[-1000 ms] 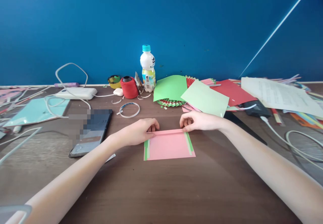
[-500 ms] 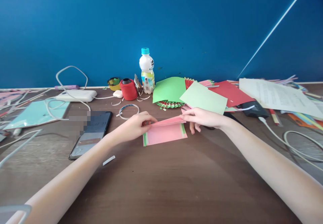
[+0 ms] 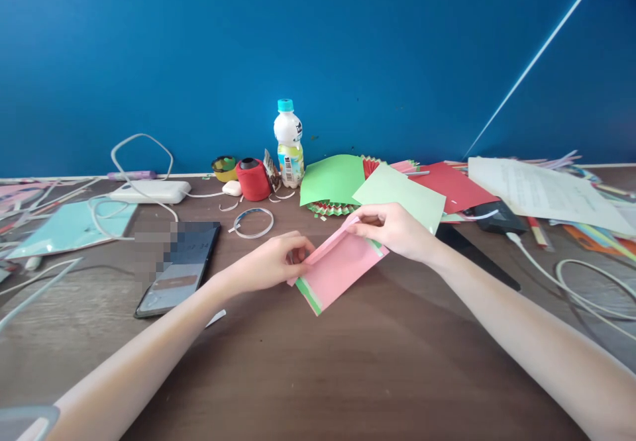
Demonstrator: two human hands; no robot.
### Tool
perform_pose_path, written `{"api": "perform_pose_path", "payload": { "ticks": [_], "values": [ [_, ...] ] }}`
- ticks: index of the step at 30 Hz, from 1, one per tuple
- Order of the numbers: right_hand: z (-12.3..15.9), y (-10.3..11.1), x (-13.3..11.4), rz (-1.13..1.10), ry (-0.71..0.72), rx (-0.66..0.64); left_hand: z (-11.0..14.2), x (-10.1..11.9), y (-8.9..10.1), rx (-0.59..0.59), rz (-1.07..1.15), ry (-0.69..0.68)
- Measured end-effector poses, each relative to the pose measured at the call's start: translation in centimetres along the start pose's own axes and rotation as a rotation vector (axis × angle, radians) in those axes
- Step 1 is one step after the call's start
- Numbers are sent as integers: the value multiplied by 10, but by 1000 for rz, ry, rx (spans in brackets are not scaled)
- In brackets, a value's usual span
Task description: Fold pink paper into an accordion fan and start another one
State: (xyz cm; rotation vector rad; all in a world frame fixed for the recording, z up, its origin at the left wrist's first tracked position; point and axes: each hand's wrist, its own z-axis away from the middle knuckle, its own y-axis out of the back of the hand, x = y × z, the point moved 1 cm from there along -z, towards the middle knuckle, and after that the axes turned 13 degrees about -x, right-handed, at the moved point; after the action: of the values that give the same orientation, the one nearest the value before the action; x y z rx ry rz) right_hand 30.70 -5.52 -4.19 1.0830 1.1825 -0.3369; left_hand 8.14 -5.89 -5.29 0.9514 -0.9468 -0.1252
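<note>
A pink paper [image 3: 342, 271] with green strips along two opposite edges is tilted over the table, its right end higher than its left. Its far edge is folded into a narrow band. My left hand [image 3: 278, 260] pinches the folded band at the left end, thumb on the near side. At the other end my right hand [image 3: 386, 228] grips the same band between thumb and fingers. Some fingertips of both hands are hidden behind the paper.
Behind the hands lie a green sheet [image 3: 332, 179], a pale green sheet [image 3: 405, 196] and a red sheet [image 3: 452, 186]. A bottle [image 3: 289, 146] stands near the wall. A phone [image 3: 181, 269] lies left, a tape ring [image 3: 253, 223] behind my left hand, white cables [image 3: 571, 289] right.
The pink paper was flat, then its folded far edge was lifted; now it is turned counter-clockwise, right end raised. My right hand shifted its hold along the band; my left hand stayed close to its place.
</note>
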Motion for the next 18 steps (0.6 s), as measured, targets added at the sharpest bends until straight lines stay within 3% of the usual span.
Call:
{"api": "perform_pose_path", "payload": {
  "ticks": [7, 9, 11, 13, 15, 16, 18],
  "values": [
    [1, 2, -3, 41, 12, 30, 1, 4, -3, -21, 140, 80],
    [2, 3, -2, 61, 2, 77, 0, 4, 0, 94, 41, 65],
    [3, 3, 0, 82, 33, 156, 2, 5, 4, 295, -135, 25],
    [4, 3, 1, 167, 122, 230, 4, 7, 8, 521, -362, -12],
    [4, 2, 3, 317, 212, 253, 6, 6, 9, 658, -577, -23],
    [3, 2, 5, 401, 230, 231, 6, 5, 8, 666, -661, -20],
    [0, 2, 10, 541, 203, 109, 3, 0, 5, 548, -735, 1]
  ]
}}
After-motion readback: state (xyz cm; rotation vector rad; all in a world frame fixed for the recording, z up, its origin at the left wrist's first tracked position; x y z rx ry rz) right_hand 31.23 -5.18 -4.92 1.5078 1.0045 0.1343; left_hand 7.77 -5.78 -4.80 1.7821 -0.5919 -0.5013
